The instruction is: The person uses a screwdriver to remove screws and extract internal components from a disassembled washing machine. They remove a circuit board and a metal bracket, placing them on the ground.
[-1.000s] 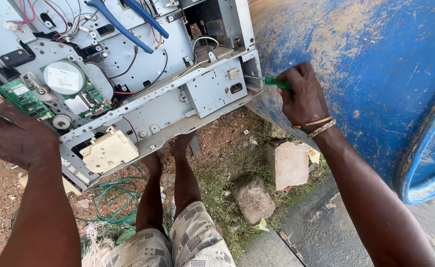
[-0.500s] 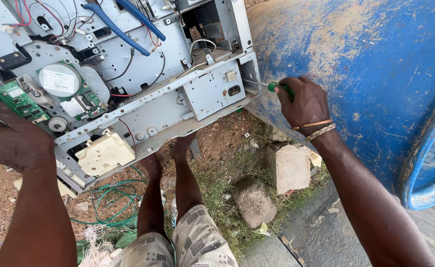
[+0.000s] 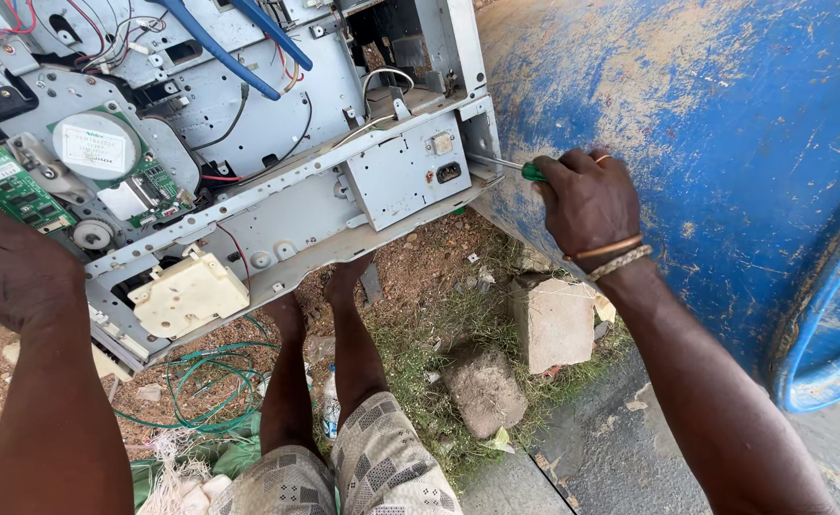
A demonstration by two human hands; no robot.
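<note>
- At the chassis's right end, the right hand was closed in a fist around a screwdriver, green handle just showing at the thumb.
- The shaft ran near level, pointing left from the fist into the chassis's lower right corner, beside the small panel with a socket; the tip itself was too small to make out.
- The right hand was the nearer one to that corner; the left hand was well apart, at the chassis's far left edge, pressed against it by the green board. Its fingers were hidden, so I cannot tell its grip.
- The blue drum stood just right of the chassis, close behind the right hand, crowding that wrist.
- Below the chassis: bare legs, green wire, two stones.
- A cream part sat on the chassis's lower left.
</note>
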